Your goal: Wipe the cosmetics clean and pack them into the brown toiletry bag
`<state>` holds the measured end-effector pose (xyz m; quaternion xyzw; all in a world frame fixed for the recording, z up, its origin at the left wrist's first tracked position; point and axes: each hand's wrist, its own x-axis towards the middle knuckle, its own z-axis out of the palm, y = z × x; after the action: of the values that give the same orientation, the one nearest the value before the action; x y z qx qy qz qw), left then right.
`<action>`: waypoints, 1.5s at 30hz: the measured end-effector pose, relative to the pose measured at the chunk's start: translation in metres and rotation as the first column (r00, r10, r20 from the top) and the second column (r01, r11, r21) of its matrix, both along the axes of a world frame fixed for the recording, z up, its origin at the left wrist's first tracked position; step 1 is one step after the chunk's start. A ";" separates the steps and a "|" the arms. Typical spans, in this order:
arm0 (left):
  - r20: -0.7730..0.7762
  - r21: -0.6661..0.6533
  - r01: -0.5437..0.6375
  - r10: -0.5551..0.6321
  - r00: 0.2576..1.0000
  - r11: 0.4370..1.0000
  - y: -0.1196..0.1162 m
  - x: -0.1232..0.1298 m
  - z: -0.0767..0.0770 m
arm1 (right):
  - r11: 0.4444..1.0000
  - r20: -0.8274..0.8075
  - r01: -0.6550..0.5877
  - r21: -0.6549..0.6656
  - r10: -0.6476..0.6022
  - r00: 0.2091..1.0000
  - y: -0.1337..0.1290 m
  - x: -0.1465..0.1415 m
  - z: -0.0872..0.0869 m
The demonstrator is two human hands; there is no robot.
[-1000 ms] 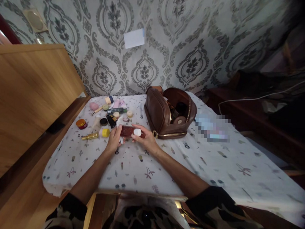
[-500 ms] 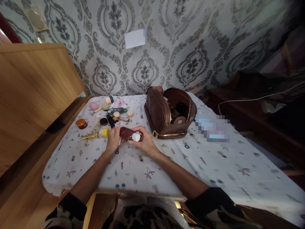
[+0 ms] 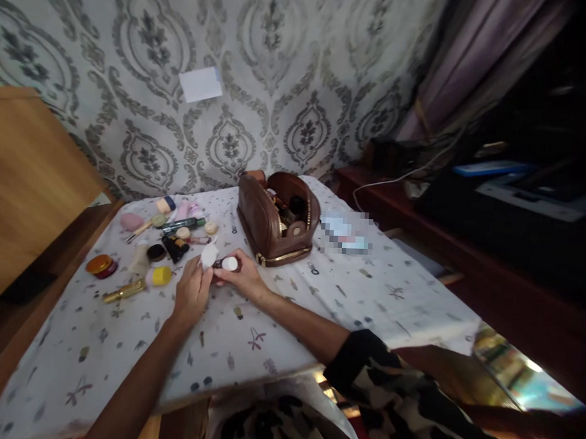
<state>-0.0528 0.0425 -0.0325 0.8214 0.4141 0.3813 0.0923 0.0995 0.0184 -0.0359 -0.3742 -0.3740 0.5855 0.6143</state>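
Between my hands is a dark red bottle with a white cap, its white side turned up at the left end. My right hand is wrapped round the capped end. The fingers of my left hand close on the other end. Just beyond and to the right stands an open brown bag with several items inside. Left of my hands lie a yellow-capped jar, a gold tube, a black-lidded jar and black tubes.
An orange-lidded jar, a pink sponge and a green bottle lie on the patterned cloth. A blurred item is right of the bag. A wooden cabinet stands at the left.
The view has swung right, so the table's things appear further left. The bottle has been turned in my hands, and a white surface now shows at its left end.
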 end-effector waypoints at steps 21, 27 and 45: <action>0.082 -0.164 0.033 -0.020 0.996 0.986 -0.002 0.005 0.018 | 0.999 -0.064 0.035 0.011 -0.034 0.997 0.000 0.004 0.003; 0.211 -0.351 0.074 0.001 0.977 0.933 0.000 0.001 0.016 | 0.994 -0.095 -0.105 0.016 0.106 0.990 -0.003 0.008 0.007; -0.050 -0.036 0.249 -0.251 0.967 0.968 0.000 0.002 0.005 | 0.999 -0.016 0.039 0.013 -0.039 0.999 0.000 0.006 0.003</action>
<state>-0.0504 0.0428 -0.0275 0.8757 0.3151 0.3379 0.1404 0.1053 0.0181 -0.0325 -0.3727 -0.3656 0.5739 0.6309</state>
